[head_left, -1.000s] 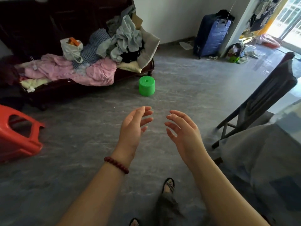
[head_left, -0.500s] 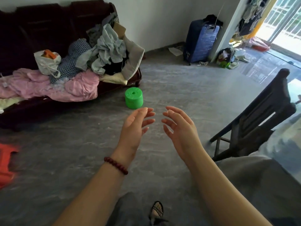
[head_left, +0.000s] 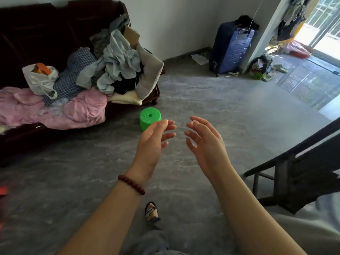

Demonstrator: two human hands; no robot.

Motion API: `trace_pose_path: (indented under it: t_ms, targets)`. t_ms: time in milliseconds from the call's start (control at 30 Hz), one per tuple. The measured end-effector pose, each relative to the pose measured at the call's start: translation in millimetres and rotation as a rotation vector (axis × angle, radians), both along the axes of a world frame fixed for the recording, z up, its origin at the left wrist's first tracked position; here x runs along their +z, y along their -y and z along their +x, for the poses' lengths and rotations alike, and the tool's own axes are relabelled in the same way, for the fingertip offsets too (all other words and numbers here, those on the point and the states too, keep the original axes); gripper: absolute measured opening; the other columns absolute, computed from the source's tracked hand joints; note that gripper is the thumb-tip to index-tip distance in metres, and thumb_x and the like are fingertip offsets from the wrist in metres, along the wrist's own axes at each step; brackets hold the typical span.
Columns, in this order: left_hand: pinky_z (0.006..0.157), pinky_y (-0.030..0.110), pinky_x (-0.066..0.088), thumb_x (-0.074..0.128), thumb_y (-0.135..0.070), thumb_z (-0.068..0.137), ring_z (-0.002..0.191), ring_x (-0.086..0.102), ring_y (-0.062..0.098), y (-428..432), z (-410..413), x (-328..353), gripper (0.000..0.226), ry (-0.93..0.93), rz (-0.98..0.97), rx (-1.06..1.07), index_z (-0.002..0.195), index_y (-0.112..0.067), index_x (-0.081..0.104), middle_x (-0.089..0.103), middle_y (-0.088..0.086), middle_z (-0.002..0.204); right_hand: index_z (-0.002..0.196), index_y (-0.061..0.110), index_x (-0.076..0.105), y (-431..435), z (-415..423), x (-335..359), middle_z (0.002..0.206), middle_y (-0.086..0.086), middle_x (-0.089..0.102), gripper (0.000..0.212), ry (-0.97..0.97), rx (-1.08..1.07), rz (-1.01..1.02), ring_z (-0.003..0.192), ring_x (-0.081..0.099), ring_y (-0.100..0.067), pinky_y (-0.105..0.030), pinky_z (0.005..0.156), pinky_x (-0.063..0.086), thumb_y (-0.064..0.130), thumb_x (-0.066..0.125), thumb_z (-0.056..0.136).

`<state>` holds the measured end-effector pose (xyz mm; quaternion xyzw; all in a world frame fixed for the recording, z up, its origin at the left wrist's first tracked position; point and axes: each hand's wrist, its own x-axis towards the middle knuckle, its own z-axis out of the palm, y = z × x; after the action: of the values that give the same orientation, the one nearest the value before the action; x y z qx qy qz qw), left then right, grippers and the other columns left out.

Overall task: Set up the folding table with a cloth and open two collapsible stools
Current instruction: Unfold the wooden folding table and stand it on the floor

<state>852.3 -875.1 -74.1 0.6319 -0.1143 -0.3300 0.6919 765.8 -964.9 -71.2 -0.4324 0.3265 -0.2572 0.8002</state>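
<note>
A green collapsed stool (head_left: 149, 118), a short ribbed cylinder with a hole in its top, stands on the grey floor by the sofa's corner. My left hand (head_left: 153, 144), with a bead bracelet at the wrist, is stretched forward with relaxed fingers; its fingertips overlap the stool's lower right edge in the view but hold nothing. My right hand (head_left: 206, 144) is beside it, palm inward, fingers loosely spread and empty. At the lower right a grey cloth (head_left: 311, 230) covers a surface, only partly seen.
A dark sofa (head_left: 46, 32) piled with clothes and a pink blanket (head_left: 55, 109) fills the left. A dark wooden chair (head_left: 301, 173) stands at right. A blue suitcase (head_left: 231, 48) is by the far wall. My sandalled foot (head_left: 151, 210) is below. A red sliver (head_left: 2, 190) shows at the left edge.
The view has moved forward and to the right: the green stool is nearer my hands, and the red stool has slid almost out at the left. Both hands stay open and raised.
</note>
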Motion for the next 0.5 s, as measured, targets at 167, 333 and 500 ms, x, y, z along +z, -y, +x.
trace_pose_path:
  t_ms: [167, 333, 500]
  targets:
    - [0.074, 0.027, 0.039, 0.043, -0.028, 0.097, 0.074, 0.061, 0.005, 37.6, 69.9, 5.4, 0.024, -0.009, -0.024, 0.008, 0.086, -0.023, 0.064, 0.068, -0.008, 0.085, 0.09, 0.023, 0.069, 36.8, 67.4, 6.7, 0.082, 0.006, 0.067, 0.015, 0.012, 0.013, -0.015, 0.078, 0.059, -0.012, -0.027, 0.077, 0.042, 0.015, 0.057, 0.091]
    - [0.077, 0.028, 0.041, 0.045, -0.029, 0.097, 0.077, 0.062, 0.006, 71.6, 113.1, 4.6, 0.024, -0.009, -0.02, -0.019, 0.086, -0.024, 0.065, 0.07, -0.012, 0.084, 0.09, 0.021, 0.068, 68.3, 106.8, 5.6, 0.081, 0.005, 0.066, 0.014, 0.021, -0.044, 0.003, 0.076, 0.058, -0.012, -0.028, 0.078, 0.041, 0.013, 0.056, 0.091]
    - [0.084, 0.033, 0.041, 0.044, -0.03, 0.097, 0.084, 0.063, 0.009, 115.5, 134.7, 2.0, 0.024, -0.007, -0.012, -0.074, 0.089, -0.023, 0.065, 0.069, -0.005, 0.093, 0.09, 0.022, 0.069, 106.9, 124.4, -1.5, 0.083, 0.004, 0.067, 0.013, -0.001, -0.084, 0.001, 0.078, 0.06, -0.013, -0.029, 0.079, 0.043, 0.015, 0.058, 0.091]
